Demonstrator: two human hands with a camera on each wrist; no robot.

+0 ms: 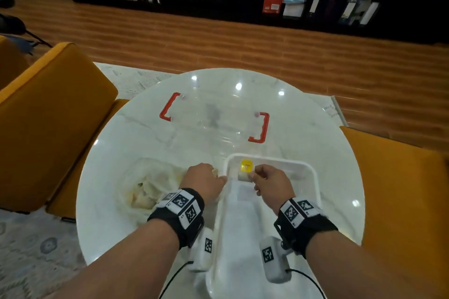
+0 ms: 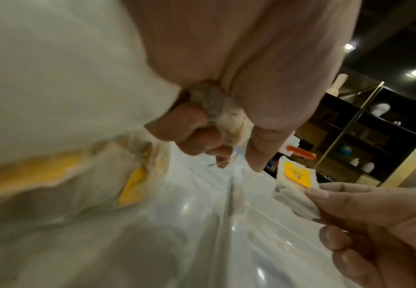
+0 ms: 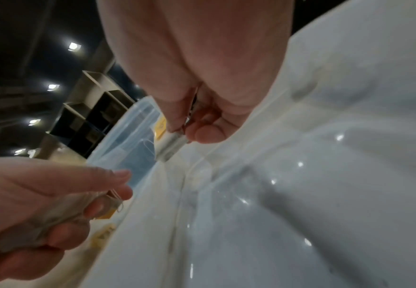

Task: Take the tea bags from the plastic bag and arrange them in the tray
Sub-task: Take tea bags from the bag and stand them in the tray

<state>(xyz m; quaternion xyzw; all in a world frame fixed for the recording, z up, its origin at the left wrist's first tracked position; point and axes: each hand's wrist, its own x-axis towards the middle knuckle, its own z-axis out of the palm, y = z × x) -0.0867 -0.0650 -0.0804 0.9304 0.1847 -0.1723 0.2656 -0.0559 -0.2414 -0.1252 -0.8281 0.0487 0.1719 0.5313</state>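
Nearest the viewer, at six o'clock on the round white tabletop (image 1: 136, 133), a white tray (image 1: 313, 182) is lying lengthwise, its near end reaching past the tabletop's edge toward the body and its far rim ending around the tabletop's middle. Over that far end, the right hand (image 1: 272, 184) is pinching a tea bag (image 1: 244, 176) by its lower corner between thumb and fingertip, the yellow tag (image 1: 246, 166) facing up; the bag is hanging inside the tray's far left corner, and whether it is touching the floor of the tray cannot be told. Just left of the tray's left rim, the left hand (image 1: 205, 181) is clenching a second tea bag (image 2: 216, 109) in curled fingers, with its string trailing below the knuckles. At about nine o'clock from that hand, the plastic bag (image 1: 148, 184) is lying crumpled and open, with more yellow-tagged tea bags showing through it. The two hands are sitting close together, apart, with the tray rim between them. Farther out, toward twelve o'clock, a clear lid with red handles (image 1: 261, 128) is lying flat on the tabletop. Bare tabletop is surrounding it out to the round edge. Orange chairs (image 1: 53, 114) are flanking the tabletop at nine and three o'clock.
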